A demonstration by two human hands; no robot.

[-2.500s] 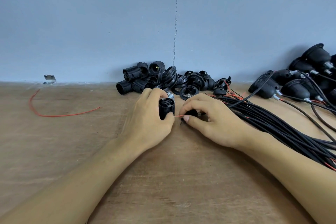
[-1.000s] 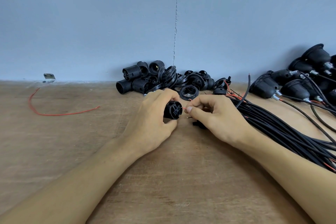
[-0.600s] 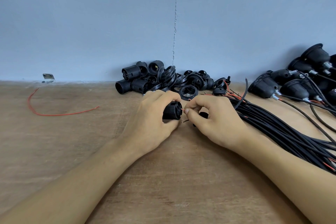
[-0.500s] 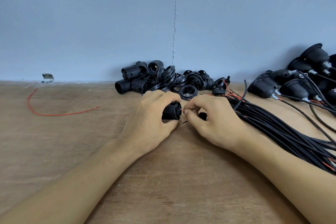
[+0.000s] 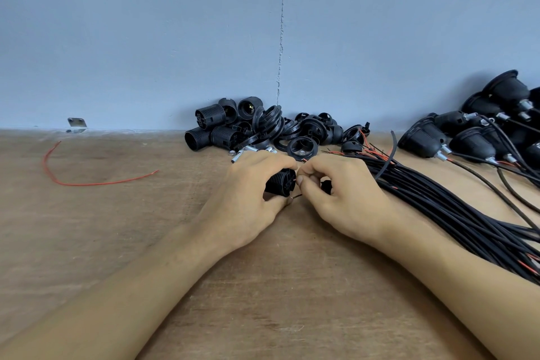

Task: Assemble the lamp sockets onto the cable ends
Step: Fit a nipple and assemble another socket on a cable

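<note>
Turned onto its side since the earliest frame, when it stood upright, the socket (image 5: 280, 183) is now pointed with its end face at the right hand (image 5: 342, 196), and the two hands are brought closer together. Everything is laid on a wooden table (image 5: 117, 242) set against a blue wall (image 5: 146, 38). A thick bundle of black cables (image 5: 453, 207) is spread to the right of the socket, running behind the right wrist. Further right of the socket, finished lamp holders (image 5: 473, 137) are heaped by the wall. Just behind the socket, loose socket parts (image 5: 263, 128) are piled. The socket is gripped by the left hand (image 5: 248, 199), fingers curled over it and thumb beneath. At the socket's end face, a thin wire (image 5: 296, 196) is pinched between the right thumb and forefinger. Well to the left of the socket a loose red wire (image 5: 87, 183) is seen, and beyond it a small metal bracket (image 5: 77, 123).
</note>
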